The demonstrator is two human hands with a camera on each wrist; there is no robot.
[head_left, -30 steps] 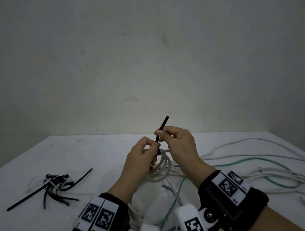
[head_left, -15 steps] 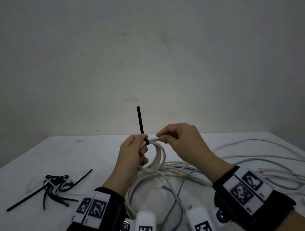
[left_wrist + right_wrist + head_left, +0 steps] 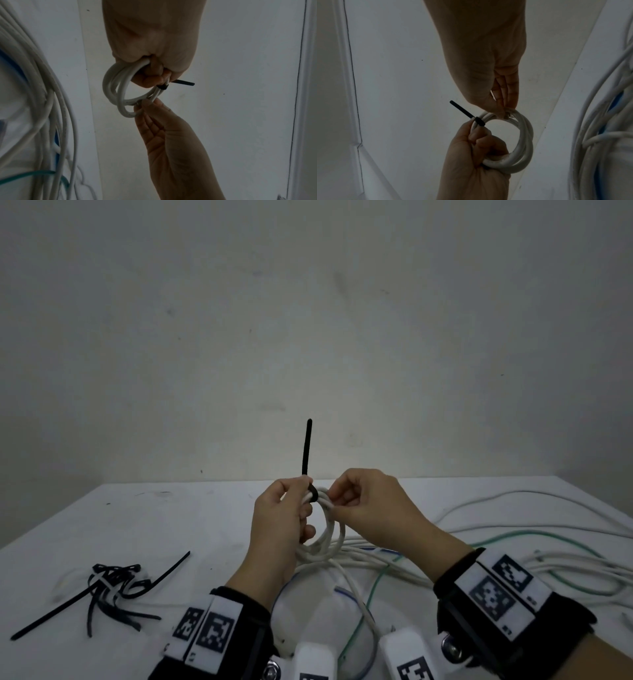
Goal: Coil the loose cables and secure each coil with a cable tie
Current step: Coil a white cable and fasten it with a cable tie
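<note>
The tie looks cinched round the coil, which the left hand grips. The right hand pinches the coil's top. Next, probably set it down and start another cable.

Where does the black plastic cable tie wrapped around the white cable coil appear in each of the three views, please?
Head: black plastic cable tie at centre, tail pointing up from the left hand.
Left wrist: tie right of centre, tail pointing right, below the left hand.
Right wrist: tie left of centre, tail slanting up-left.
Shared landmark: the white cable coil that it binds.
</note>
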